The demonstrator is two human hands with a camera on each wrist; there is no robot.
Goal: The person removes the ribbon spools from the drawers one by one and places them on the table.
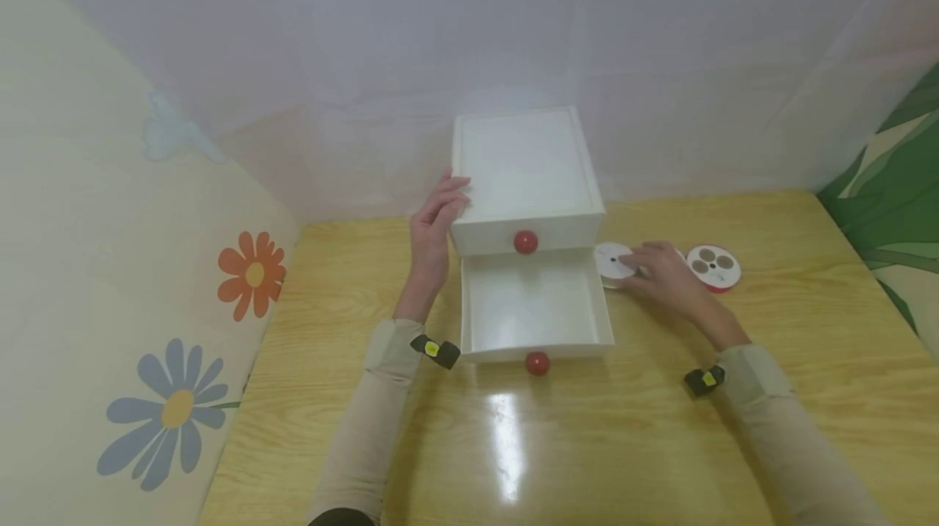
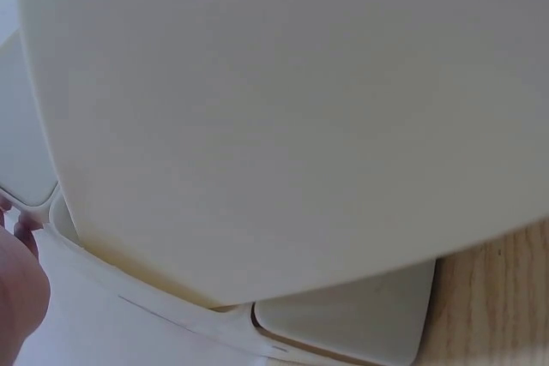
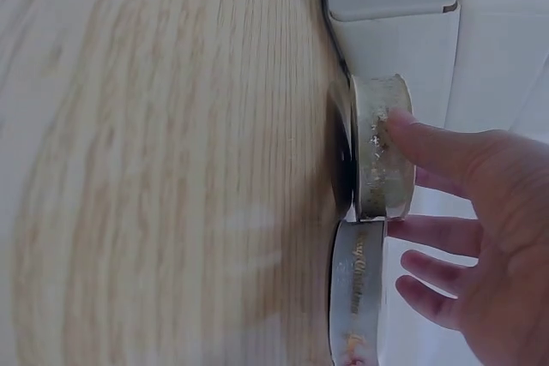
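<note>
A white drawer box [image 1: 524,163] with red knobs stands on the table, its lower drawer [image 1: 535,306] pulled out and bare inside. My left hand [image 1: 434,224] rests on the box's left side, fingertips over the top edge; in the left wrist view only part of that hand [image 2: 19,285] shows. Beside the drawer on the right, my right hand [image 1: 663,277] pinches a ribbon spool [image 1: 611,259]. Gold-patterned ribbon [image 3: 377,139] runs round this spool, with the thumb on its rim. Close by in the right wrist view is a silvery ribbon spool [image 3: 356,285] with gold lettering.
A white-faced spool with red ribbon [image 1: 714,267] lies right of my right hand. Behind the wooden table [image 1: 352,289] hangs a pale cloth [image 1: 440,37]. A wall with painted flowers [image 1: 176,408] borders the left side, and green painted leaves [image 1: 902,192] the right.
</note>
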